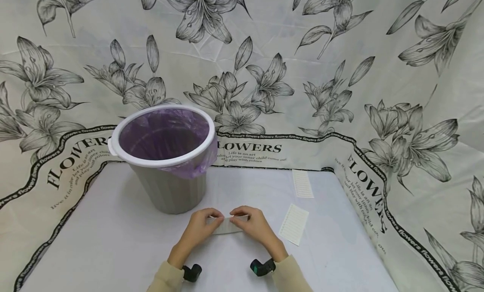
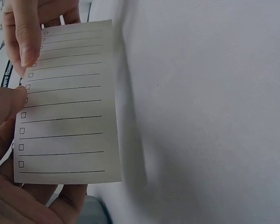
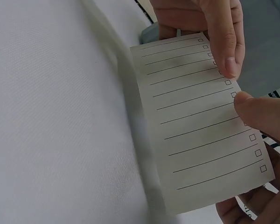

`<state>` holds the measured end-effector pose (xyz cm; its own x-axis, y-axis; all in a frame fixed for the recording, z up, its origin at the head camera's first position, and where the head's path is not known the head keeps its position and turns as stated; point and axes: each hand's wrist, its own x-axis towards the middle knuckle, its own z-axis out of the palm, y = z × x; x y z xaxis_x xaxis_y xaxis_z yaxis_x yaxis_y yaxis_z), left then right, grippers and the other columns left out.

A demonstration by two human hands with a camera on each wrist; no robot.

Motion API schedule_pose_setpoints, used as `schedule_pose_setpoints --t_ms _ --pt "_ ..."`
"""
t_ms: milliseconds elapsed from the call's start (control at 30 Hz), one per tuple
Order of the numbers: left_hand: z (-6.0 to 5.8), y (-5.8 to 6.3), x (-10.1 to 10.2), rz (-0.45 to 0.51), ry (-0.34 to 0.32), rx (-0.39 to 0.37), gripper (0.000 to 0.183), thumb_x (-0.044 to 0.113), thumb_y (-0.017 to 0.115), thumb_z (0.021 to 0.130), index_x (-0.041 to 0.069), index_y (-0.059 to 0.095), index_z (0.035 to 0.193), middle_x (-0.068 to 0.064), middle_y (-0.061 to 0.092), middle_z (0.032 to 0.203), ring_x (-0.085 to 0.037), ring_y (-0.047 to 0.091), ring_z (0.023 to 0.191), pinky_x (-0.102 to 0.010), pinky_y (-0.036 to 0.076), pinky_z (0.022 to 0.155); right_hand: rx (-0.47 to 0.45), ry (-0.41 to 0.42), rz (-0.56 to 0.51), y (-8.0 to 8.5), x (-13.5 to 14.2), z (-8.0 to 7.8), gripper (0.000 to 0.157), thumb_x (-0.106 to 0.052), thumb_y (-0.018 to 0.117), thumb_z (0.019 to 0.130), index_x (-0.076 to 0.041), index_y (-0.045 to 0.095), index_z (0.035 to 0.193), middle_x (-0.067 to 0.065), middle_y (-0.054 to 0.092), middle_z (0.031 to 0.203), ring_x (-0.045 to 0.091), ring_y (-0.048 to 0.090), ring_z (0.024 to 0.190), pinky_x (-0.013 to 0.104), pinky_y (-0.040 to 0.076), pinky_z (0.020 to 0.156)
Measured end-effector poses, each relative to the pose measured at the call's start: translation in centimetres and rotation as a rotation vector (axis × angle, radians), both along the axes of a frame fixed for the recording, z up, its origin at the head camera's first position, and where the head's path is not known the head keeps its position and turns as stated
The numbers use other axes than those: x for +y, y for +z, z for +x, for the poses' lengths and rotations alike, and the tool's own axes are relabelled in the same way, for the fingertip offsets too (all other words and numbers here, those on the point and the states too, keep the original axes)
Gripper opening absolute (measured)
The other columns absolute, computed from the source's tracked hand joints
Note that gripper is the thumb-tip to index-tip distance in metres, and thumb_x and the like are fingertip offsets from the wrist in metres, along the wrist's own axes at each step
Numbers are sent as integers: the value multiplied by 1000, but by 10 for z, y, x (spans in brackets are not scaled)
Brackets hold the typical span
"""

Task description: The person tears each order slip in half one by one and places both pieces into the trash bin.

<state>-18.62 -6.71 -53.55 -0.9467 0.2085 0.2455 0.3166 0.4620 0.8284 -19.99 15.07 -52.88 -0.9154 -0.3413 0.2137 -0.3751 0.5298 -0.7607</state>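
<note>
Both hands pinch one long edge of a lined checklist sheet (image 1: 227,227), the left hand (image 1: 202,225) and the right hand (image 1: 257,225) close together near its middle. Small square boxes run down the pinched side of this paper (image 2: 67,116) in the left wrist view, each beside a ruled line. The thumbs lie on the printed face, while the other fingers are partly hidden behind it. From the right wrist, the sheet (image 3: 200,126) looks slightly bowed, its free long edge close over the white cloth.
A grey bin (image 1: 170,191) with a white rim and a purple bag liner (image 1: 189,168) stands behind and left of the hands. Two more lined sheets lie to the right, a nearer one (image 1: 294,224) and a farther one (image 1: 303,184). Flower-printed fabric (image 1: 249,157) surrounds the table (image 1: 113,245).
</note>
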Motion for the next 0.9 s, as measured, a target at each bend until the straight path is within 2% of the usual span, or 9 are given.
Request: schedule_pose_setpoints --t_ms 200,467,567,900 --pt "0 4 0 2 -25 -27 6 21 72 98 19 76 96 6 76 97 -18 71 100 -46 55 94 -17 16 -55 3 -3 2 11 -19 77 93 -14 79 103 -1 78 104 20 72 105 47 56 97" --pt "0 6 -1 -7 14 -26 4 18 74 96 20 76 94 7 76 96 -16 71 100 -39 56 90 15 13 -49 8 -6 3 8 -17 77 93 -14 80 99 -1 79 100 18 74 100 33 59 90" --pt "-1 7 -1 -10 12 -23 4 17 74 96 19 77 95 7 76 96 -16 71 100 -39 56 90 19 8 -47 8 -6 3 7 -18 77 93 -15 81 98 -2 79 99 18 74 100 32 59 90" --pt "-3 8 -3 -42 -21 -8 5 15 73 95 14 76 92 4 77 92 -21 73 99 -51 55 96 36 36 -21 5 -6 3 4 -22 76 95 -20 78 97 -7 78 98 11 71 95 35 56 88"
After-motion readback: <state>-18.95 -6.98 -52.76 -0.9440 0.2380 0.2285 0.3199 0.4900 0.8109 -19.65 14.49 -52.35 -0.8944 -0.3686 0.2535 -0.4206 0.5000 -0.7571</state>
